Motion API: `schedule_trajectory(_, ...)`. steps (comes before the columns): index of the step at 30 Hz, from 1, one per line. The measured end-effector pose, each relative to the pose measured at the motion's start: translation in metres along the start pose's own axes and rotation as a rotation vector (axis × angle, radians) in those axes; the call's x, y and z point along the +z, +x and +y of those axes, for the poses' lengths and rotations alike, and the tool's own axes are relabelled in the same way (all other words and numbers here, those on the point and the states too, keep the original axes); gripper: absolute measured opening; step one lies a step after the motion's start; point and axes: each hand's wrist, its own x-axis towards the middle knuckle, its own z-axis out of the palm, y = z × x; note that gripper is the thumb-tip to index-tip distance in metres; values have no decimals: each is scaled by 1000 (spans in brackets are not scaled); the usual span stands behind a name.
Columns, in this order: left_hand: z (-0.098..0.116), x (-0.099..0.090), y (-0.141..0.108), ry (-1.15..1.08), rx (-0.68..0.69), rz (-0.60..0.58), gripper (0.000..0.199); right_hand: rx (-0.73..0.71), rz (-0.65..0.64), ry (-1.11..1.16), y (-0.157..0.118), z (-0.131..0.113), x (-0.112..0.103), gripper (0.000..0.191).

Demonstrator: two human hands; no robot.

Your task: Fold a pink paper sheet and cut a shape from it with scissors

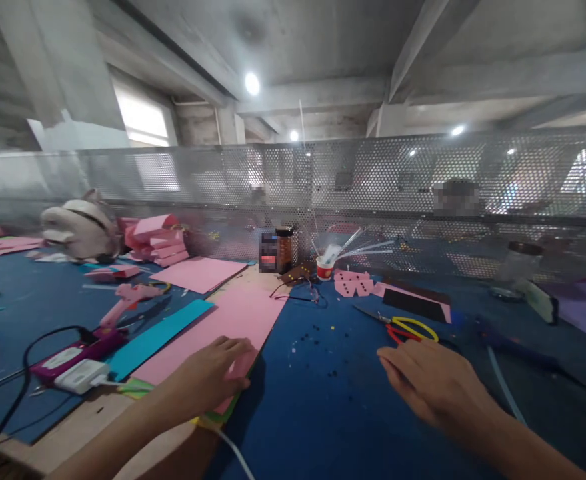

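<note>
My left hand [213, 373] rests at the near right edge of a stack of pink sheets [233, 313], its fingers curled, with a small pink piece between them. A teal strip [160, 337] lies left of that hand. On the right, my right hand [423, 373] hovers over or rests on the blue table [323, 400], just below scissors [413, 327] with red and yellow handles. Its fingers are bent together, and what they hold, if anything, is hidden. Pink pieces with black dots [353, 283] lie farther back.
A pink glue gun [130, 300] and purple power strip [75, 353] with cables lie left. At the back stand a jar [285, 250], red-and-white cup [325, 268] and perforated screen [363, 173]. Glasses [313, 293] lie before the cup; a blue tool [517, 347] is right.
</note>
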Motion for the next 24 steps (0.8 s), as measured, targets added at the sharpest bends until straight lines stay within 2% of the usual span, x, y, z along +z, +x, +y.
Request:
schedule_trajectory(8, -10, -12, -16, -24, 54, -156, 80, -12, -30, 1, -3, 1, -1, 14)
schedule_trajectory(14, -15, -13, -18, -22, 116, -229, 90, -49, -66, 21, -5, -1, -1, 15)
schedule_trajectory(18, -10, -16, -20, -41, 101, -188, 80, -44, -75, 16, -5, -2, -3, 18)
schedule_trajectory(24, -2, -20, -27, -149, 81, -142, 38, -46, -46, 40, -2, -4, -5, 20)
